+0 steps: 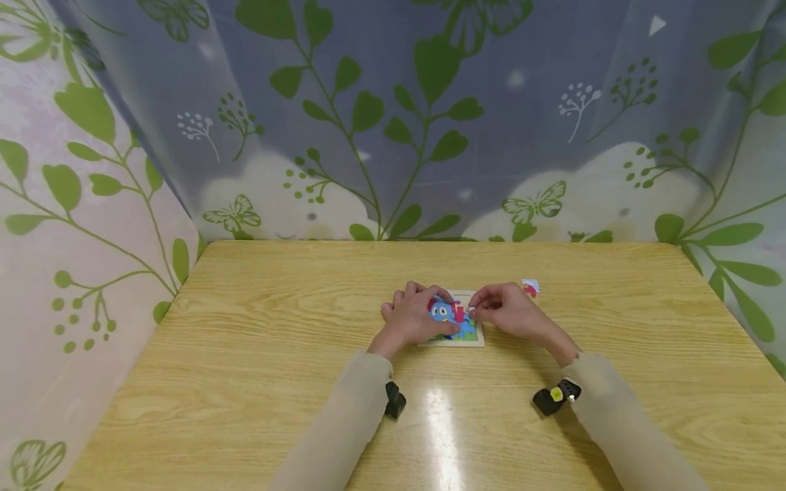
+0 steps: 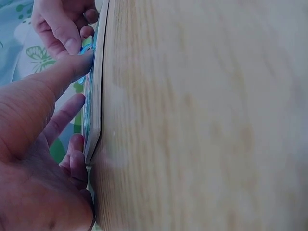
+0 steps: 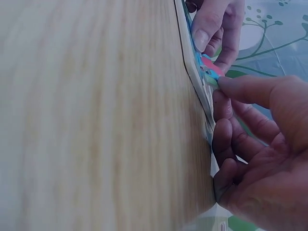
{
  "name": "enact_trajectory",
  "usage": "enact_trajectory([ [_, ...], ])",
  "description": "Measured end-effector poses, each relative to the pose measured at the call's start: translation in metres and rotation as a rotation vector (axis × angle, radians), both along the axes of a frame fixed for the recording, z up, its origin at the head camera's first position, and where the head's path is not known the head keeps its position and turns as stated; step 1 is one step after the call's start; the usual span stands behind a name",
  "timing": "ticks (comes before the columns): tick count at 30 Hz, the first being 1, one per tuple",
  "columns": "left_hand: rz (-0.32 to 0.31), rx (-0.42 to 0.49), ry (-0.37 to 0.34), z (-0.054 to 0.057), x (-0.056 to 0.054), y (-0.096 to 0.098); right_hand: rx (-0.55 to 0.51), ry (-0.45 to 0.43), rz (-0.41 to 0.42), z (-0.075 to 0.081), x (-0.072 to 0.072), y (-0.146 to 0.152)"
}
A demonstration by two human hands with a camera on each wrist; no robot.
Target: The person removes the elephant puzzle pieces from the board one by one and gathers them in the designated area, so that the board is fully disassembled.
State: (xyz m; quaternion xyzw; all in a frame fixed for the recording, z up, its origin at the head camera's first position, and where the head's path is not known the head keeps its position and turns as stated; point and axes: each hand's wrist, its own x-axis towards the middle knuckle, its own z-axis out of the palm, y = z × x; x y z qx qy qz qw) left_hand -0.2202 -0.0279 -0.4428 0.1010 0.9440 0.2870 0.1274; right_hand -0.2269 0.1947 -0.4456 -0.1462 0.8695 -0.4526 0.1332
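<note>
A small jigsaw puzzle (image 1: 453, 344) with a pale frame lies on the table; a blue cartoon figure with big eyes shows on it. My left hand (image 1: 410, 318) rests over its left side, the thumb pressing down on the blue pieces and the other fingers spread toward the far edge. At the right side of the puzzle, my right hand (image 1: 511, 311) pinches a puzzle piece (image 3: 211, 75) between thumb and index finger, close over the board. Its fingers hide most of the piece. Bare backing shows in the puzzle's upper right part.
Just beyond my right hand lies a loose white and red puzzle piece (image 1: 531, 286) on the wooden table (image 1: 295, 300). A curtain (image 1: 393, 136) with leaves and butterflies hangs behind the table's far edge. Each wrist carries a small black camera (image 1: 548, 401).
</note>
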Motion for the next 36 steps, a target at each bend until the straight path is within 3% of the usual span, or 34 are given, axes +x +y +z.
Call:
enact_trajectory([
  [14,-0.005,-0.012,0.002,0.001,-0.002,0.001,-0.050,0.023,-0.036,0.003,0.003,0.015],
  [36,0.001,0.021,0.009,0.001,0.002,-0.001,-0.035,0.026,-0.136,0.006,0.020,0.070],
])
